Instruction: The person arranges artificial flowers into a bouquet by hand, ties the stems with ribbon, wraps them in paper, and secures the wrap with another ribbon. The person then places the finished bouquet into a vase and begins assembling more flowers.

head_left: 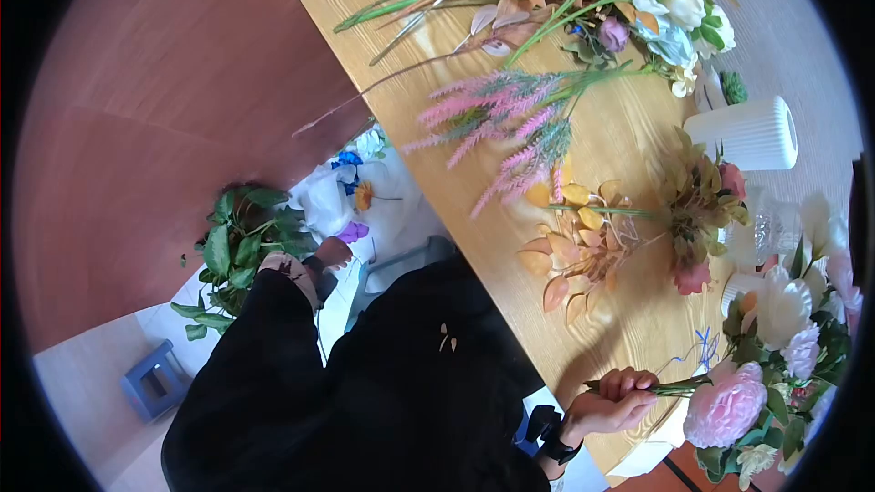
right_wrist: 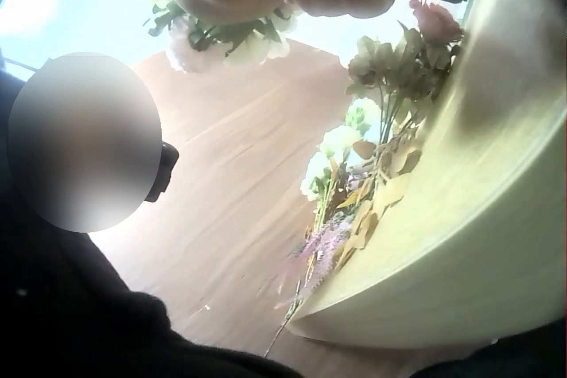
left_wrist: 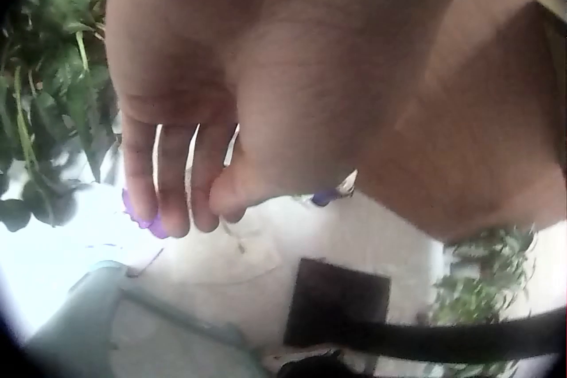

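In the head view my right hand (head_left: 620,401) grips a bundle of green flower stems at the table's near edge. The bouquet (head_left: 729,405) on those stems has a large pink bloom, white flowers and leaves. In the right wrist view, curled fingers (right_wrist: 345,1) hold dark stem ends that stick out past them. My left hand (head_left: 333,253) hangs low over the floor, beside a leafy green plant. Its fingers (left_wrist: 175,192) point down, relaxed and holding nothing, in the left wrist view. A purple flower (left_wrist: 142,210) shows behind the fingertips.
On the wooden table (head_left: 437,128) lie pink lavender-like sprays (head_left: 510,118), orange leaves (head_left: 579,255) and red roses with foliage (head_left: 697,210). A white ribbed vase (head_left: 752,132) lies beyond them. A potted plant (head_left: 246,246) and a blue-grey stool (head_left: 155,381) stand on the floor.
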`<control>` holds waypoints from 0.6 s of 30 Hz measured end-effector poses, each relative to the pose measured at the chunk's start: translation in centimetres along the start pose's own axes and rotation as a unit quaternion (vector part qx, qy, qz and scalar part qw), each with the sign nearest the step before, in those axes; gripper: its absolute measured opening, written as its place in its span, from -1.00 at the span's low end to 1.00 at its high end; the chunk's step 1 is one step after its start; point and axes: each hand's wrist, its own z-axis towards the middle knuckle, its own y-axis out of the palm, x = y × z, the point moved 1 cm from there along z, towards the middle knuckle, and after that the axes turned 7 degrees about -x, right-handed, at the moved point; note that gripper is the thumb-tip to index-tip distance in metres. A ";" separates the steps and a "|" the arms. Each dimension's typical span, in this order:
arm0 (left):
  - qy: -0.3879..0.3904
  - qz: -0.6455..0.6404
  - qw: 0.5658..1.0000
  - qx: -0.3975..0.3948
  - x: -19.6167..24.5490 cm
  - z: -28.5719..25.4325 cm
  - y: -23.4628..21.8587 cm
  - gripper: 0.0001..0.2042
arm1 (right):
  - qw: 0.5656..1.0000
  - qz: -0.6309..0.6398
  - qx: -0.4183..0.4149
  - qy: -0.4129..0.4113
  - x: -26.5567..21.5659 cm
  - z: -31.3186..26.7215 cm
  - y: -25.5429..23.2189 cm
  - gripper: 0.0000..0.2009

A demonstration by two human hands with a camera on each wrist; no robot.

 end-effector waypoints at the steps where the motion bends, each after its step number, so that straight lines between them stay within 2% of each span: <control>1: 0.004 -0.045 0.999 -0.006 0.3 -0.2 0.6 -0.79 | 1.000 -0.007 0.004 -0.001 -0.5 -0.4 0.4 -0.67; 2: 0.009 -0.094 0.996 -0.007 1.0 -0.7 1.5 -0.79 | 1.000 -0.005 0.004 0.004 -0.6 -0.3 0.9 -0.68; 3: 0.042 -0.015 0.998 0.040 2.0 -1.4 2.8 -0.80 | 1.000 -0.001 0.004 0.007 -0.7 -0.3 1.4 -0.68; 4: 0.044 -0.017 0.998 0.040 1.2 -0.5 2.6 -0.80 | 1.000 -0.001 0.002 0.006 -0.6 -0.2 1.5 -0.68; 6: 0.087 -0.173 0.977 -0.088 -0.7 2.8 2.2 -0.81 | 1.000 -0.010 -0.024 -0.009 -0.3 -0.1 1.6 -0.69; 7: 0.081 -0.242 0.958 -0.130 -0.3 2.9 2.4 -0.83 | 1.000 -0.008 -0.026 -0.010 -0.2 0.0 1.9 -0.69; 8: 0.083 -0.239 0.958 -0.132 0.2 3.0 2.2 -0.83 | 1.000 -0.008 -0.019 -0.009 -0.3 -0.2 2.1 -0.69; 10: 0.151 -0.112 0.981 -0.053 1.7 2.7 2.5 -0.81 | 1.000 -0.007 -0.016 -0.005 -0.3 -0.2 2.1 -0.69; 11: 0.146 -0.046 0.988 -0.030 3.1 1.5 2.4 -0.85 | 1.000 -0.011 0.002 -0.007 -0.4 -0.1 2.0 -0.69; 12: 0.147 -0.045 0.988 -0.029 3.9 0.7 2.4 -0.85 | 1.000 -0.014 0.019 -0.008 -0.4 0.0 1.8 -0.69; 14: 0.142 -0.013 0.989 0.046 4.9 -0.1 2.3 -0.85 | 1.000 -0.011 0.025 -0.009 -0.4 0.2 1.1 -0.69; 18: 0.146 -0.053 0.988 0.010 4.7 0.0 0.9 -0.86 | 0.998 -0.007 0.054 -0.007 -0.4 0.3 -0.1 -0.68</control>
